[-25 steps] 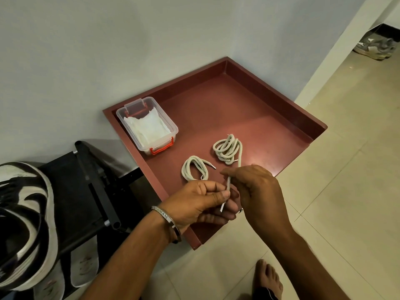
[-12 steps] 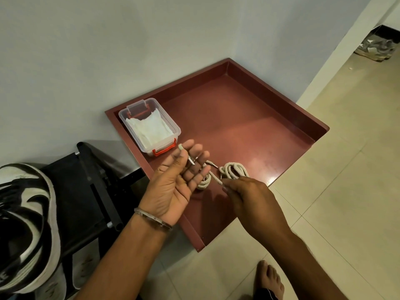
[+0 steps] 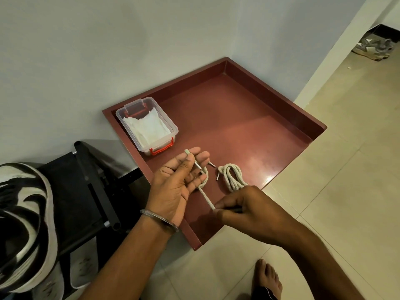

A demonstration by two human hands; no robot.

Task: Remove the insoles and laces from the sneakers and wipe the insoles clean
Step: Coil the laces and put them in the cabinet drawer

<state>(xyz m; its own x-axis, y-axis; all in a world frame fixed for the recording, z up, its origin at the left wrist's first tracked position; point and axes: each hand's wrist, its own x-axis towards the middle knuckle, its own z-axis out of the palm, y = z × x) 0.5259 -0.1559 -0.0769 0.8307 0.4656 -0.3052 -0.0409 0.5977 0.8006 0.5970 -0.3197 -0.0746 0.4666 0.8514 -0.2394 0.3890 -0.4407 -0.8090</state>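
Note:
Above the near corner of the dark red tray (image 3: 277,100), my left hand (image 3: 177,185) is palm up with its fingers spread. Its thumb pins one tip of a cream shoelace (image 3: 204,191) against the fingers. The lace loops round the fingers and runs down to my right hand (image 3: 244,208), which pinches it taut. A second cream lace (image 3: 232,176) lies coiled on the tray floor just beyond my right hand. A black and white sneaker (image 3: 23,213) fills the left edge.
A clear plastic box of white wipes (image 3: 149,126) with red clasps stands at the tray's left rim. A black folding rack (image 3: 93,180) sits left of the tray, with pale insole-shaped pieces (image 3: 83,267) below it. My bare foot (image 3: 268,278) is on the tiles. A grey sneaker (image 3: 372,48) lies far right.
My left hand opened palm up with the lace tip under its thumb. My right hand drew the lace back toward me, so it now runs taut from the left fingers.

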